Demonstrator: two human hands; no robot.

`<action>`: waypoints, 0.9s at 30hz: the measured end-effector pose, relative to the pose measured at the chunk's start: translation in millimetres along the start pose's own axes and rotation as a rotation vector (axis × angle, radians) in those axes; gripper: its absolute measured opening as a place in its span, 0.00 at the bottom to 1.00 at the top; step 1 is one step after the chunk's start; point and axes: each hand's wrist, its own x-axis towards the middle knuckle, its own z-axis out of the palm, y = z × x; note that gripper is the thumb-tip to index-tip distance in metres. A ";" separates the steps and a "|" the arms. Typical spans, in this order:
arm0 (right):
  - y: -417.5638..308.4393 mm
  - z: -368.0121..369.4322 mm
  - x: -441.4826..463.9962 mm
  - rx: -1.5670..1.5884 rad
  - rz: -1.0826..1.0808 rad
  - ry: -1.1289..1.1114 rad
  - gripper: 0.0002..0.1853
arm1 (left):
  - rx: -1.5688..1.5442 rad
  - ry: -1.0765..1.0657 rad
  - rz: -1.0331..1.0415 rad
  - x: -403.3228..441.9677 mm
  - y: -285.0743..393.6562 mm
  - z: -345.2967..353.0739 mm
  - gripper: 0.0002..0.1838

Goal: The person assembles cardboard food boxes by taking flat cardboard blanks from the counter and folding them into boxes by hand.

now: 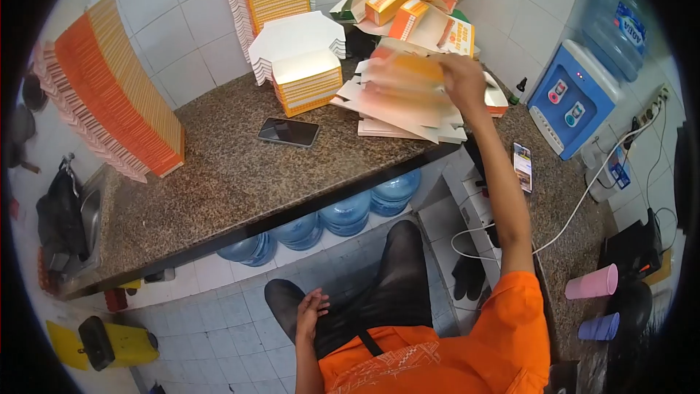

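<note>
We judge the blurred, flat orange-and-white cardboard sheet light, stiffish, easily creased, best taken by an edge. We see it above white flat cardboard pieces on the speckled brown stone desk, right hand pinching its right side; left hand bare, fingers loosely parted, by the thigh.

I read the open carton on my monitor as yellow-striped outside, white inside; the blurred carton blank orange and white; the countertop speckled brown.
</note>
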 end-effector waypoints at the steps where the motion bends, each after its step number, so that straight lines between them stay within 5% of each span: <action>1: -8.3 -1.5 -2.6 -0.059 -0.048 0.020 0.14 | -0.003 0.014 0.015 -0.8 2.4 3.5 0.20; 6: -106.2 -35.9 -54.1 -0.147 -0.152 0.169 0.16 | -0.062 -0.074 0.178 -20.0 37.3 1.6 0.26; 11: -253.4 -41.4 -200.1 0.175 -0.103 -0.198 0.20 | -0.614 -0.419 0.465 -54.3 121.5 10.8 0.38; 13: -292.6 -23.4 -257.2 0.456 -0.077 -0.419 0.26 | -0.685 -0.323 0.504 -46.6 122.2 -8.0 0.39; 14: -303.7 -17.3 -279.2 0.529 -0.115 -0.563 0.24 | -0.600 -0.112 0.309 -29.7 105.4 -34.4 0.31; 16: -306.3 -16.6 -276.0 0.687 -0.115 -0.734 0.26 | -0.195 0.074 0.256 -29.6 125.2 -29.8 0.25; 19: -279.4 13.1 -286.5 0.503 0.358 -0.696 0.44 | -0.276 0.151 0.286 -51.9 116.6 -27.6 0.24; 20: -267.7 27.3 -293.5 0.547 0.544 -0.567 0.41 | -0.270 0.146 0.285 -53.7 108.3 -30.9 0.24; 22: -256.6 36.6 -293.4 1.236 1.044 -0.818 0.34 | -0.141 0.235 0.281 -53.5 83.2 -36.2 0.25; 23: -264.5 41.2 -303.9 1.117 0.834 -0.731 0.30 | -0.114 0.274 0.151 -40.8 69.5 -48.5 0.35; 24: -278.7 47.1 -310.7 0.994 0.627 -0.643 0.25 | -0.114 0.272 0.150 -38.5 65.6 -41.5 0.35; 26: -319.9 31.3 -290.4 0.909 0.557 -0.686 0.20 | 0.503 0.876 0.553 -38.7 54.7 -13.0 0.46; 27: -341.5 19.4 -279.2 0.898 0.513 -0.795 0.20 | 0.509 0.861 0.562 -37.8 57.1 -4.6 0.46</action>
